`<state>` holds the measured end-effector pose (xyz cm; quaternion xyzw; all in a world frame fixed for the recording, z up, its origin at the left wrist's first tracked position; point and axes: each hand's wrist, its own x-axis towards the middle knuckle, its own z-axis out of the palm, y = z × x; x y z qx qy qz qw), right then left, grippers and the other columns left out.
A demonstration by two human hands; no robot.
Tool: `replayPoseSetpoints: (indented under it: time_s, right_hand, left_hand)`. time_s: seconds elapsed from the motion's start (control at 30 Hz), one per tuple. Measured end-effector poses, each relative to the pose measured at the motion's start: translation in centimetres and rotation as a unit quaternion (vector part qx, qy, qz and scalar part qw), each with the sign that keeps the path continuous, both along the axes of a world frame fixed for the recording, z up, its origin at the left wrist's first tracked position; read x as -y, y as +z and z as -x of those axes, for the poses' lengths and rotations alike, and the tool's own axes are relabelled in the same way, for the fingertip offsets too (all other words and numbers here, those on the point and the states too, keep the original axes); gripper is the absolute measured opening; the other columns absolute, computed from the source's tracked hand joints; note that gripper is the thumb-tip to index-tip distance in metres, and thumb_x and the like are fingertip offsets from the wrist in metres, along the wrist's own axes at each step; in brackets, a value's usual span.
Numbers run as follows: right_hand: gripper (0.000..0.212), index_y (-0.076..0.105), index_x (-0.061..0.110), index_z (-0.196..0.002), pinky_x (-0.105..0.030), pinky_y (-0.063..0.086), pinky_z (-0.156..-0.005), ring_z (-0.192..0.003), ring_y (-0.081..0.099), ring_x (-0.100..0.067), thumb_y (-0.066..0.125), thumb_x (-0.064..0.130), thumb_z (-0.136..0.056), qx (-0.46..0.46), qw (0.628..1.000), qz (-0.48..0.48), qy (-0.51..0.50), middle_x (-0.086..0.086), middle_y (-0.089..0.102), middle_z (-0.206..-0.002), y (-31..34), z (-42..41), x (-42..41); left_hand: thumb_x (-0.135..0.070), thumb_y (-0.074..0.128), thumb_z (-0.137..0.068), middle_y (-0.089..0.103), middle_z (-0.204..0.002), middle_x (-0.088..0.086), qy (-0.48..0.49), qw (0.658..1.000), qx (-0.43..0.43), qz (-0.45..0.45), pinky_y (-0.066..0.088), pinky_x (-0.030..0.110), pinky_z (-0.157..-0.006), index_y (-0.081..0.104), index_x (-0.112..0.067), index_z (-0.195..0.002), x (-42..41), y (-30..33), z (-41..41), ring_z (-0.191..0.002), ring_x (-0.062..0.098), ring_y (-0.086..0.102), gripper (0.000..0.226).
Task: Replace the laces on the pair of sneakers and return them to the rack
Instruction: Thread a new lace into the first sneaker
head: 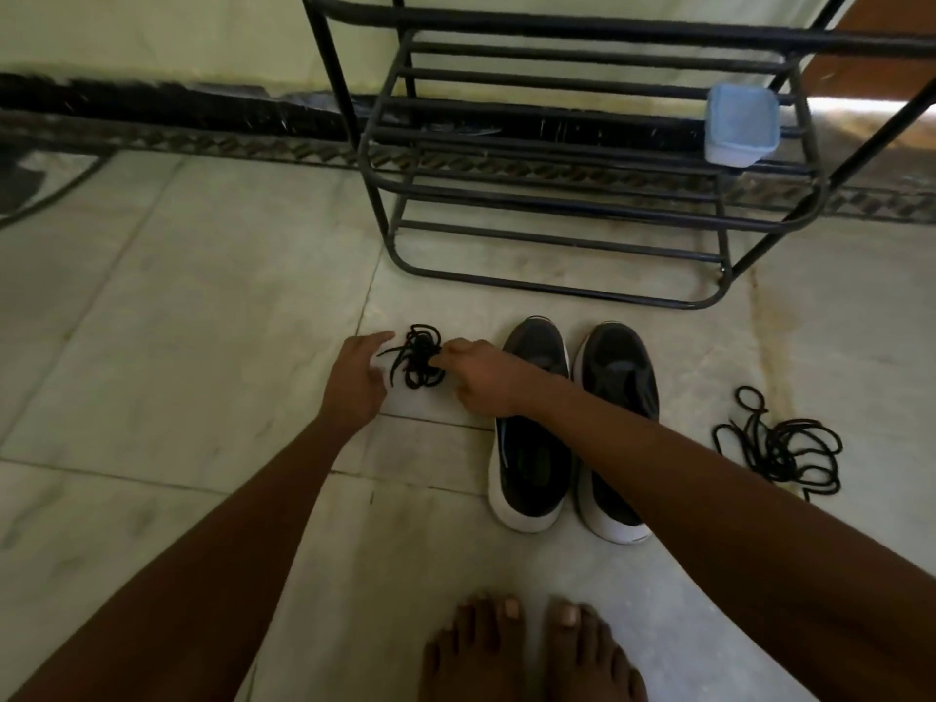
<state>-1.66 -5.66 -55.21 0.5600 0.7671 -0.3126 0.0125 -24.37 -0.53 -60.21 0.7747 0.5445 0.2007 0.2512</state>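
Two black sneakers with white soles stand side by side on the floor, the left sneaker [532,448] and the right sneaker [620,377], toes toward the rack; no laces show on them. A small bundle of black laces [415,357] lies on the tile left of the shoes. My right hand [481,377] pinches the bundle's right side, its forearm crossing over both shoes. Just left of the bundle hovers my left hand [354,377], fingers relaxed and holding nothing. A second, looser heap of black laces [782,445] lies on the floor right of the shoes.
A black metal shoe rack [557,195] stands against the wall behind the shoes. A pale blue plastic container [739,124] sits on its right side. My bare feet [532,651] are at the bottom of the view. A dark patterned border runs along the wall.
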Motion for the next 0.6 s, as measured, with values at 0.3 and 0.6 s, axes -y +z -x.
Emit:
replayPoseSetpoints:
  time_s: [0.3,0.6]
  right_hand:
    - [0.051,0.055,0.012,-0.143,-0.045,0.047,-0.104,-0.127,0.051,-0.034,0.057,0.008,-0.091,-0.007,1.0,0.021,0.021,-0.016,0.049,-0.142,0.1,0.3,0.3]
    - [0.019,0.065,0.011,-0.107,-0.043,0.052,-0.088,-0.101,0.057,-0.026,0.066,0.014,-0.088,-0.114,0.977,-0.143,-0.113,-0.009,0.056,-0.109,1.8,0.1,-0.5]
  left_hand:
    - [-0.004,0.071,-0.09,0.053,-0.114,0.014,0.066,0.99,-0.091,0.09,0.055,0.043,-0.086,0.064,-0.013,-0.087,-1.3,0.4,-1.6,-0.095,0.031,0.063,0.011]
    - [-0.025,0.074,-0.093,0.067,-0.09,-0.008,0.179,0.976,0.111,-0.057,0.043,0.03,-0.062,0.062,-0.024,-0.086,3.5,5.5,-2.0,-0.068,0.013,0.053,0.014]
